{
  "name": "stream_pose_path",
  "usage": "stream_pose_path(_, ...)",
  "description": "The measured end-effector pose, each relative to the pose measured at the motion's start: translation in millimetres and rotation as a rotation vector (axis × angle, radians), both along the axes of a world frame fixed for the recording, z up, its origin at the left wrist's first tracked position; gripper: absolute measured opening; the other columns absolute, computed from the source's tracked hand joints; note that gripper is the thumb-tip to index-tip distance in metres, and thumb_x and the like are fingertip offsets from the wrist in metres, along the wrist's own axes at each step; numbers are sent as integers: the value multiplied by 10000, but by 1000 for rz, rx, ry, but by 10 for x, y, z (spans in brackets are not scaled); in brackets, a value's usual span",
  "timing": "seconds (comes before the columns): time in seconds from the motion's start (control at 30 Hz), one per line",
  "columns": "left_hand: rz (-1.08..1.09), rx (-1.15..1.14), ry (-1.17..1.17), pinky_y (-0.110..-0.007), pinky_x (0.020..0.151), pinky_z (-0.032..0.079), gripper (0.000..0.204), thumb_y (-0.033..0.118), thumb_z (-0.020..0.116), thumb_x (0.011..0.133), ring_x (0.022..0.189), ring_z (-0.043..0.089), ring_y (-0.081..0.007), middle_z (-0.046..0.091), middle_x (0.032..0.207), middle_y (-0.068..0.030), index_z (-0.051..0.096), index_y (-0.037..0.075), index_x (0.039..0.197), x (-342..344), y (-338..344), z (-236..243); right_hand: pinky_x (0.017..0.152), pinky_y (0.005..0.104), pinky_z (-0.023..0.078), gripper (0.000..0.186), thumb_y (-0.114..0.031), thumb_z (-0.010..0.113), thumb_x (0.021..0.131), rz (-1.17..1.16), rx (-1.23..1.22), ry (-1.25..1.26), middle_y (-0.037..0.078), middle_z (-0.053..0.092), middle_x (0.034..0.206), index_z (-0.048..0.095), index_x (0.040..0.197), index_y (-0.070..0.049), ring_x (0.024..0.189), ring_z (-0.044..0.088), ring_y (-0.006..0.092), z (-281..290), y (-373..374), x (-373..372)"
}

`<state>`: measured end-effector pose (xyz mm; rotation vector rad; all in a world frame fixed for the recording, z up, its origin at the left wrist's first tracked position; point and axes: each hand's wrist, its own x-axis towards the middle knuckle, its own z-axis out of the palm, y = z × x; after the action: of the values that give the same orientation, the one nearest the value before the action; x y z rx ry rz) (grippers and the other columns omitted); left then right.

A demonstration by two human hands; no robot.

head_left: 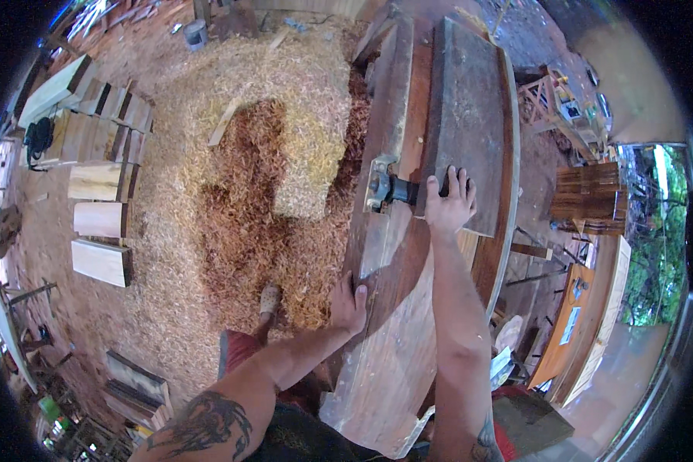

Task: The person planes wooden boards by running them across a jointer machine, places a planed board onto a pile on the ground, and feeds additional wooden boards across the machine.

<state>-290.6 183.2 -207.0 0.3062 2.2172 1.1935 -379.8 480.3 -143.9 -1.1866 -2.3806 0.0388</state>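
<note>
A long reddish-brown plank [389,323] runs away from me. Against its left edge lies my left hand [349,306], thumb on top and fingers stretched forward; part of them is hidden at the plank's side. Farther up, my right hand [450,203] is closed over the black end of a hand power tool, which looks like a power planer [380,185]. Its grey metal part sits at the plank's left edge and its black body reaches right to my palm. Under and beyond that hand is a darker, grey-brown board [470,115].
Thick wood shavings [246,200] cover the ground to the left. Cut timber blocks [100,263] lie in a row farther left. At right are a stack of brown boards [589,199] and an orange wooden panel [564,327]. A grey bucket [195,35] stands far off.
</note>
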Motion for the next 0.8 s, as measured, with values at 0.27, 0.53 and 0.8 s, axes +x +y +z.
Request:
stream_pose_path(0.27,3,-11,7,-519,1130,338,751,554,337,1054,1283,466,-479,497,1364,-326,367,-56,1491,23,-10,-64,1120,608,327,592,-552,622,880,-21,38,-28,94,576,1479,672,1350,-194,1396,461,365,-80,328,-303)
stream_pose_path(0.53,-64,-58,-73,-511,1156,343,735,511,418,1042,1359,401,-461,420,1449,-313,348,-54,1505,-17,-34,-14,1136,608,311,592,-569,601,884,-20,50,-40,78,543,1511,657,1359,-219,1397,459,365,-191,738,-826)
stream_pose_path(0.8,-11,-24,-23,-533,1150,340,726,499,437,1044,1338,406,-475,415,1452,-320,354,-64,1495,-5,-63,-80,1195,599,184,833,-672,428,886,-87,-205,-168,113,342,1648,448,1548,-167,1499,274,404,12,177,-2003)
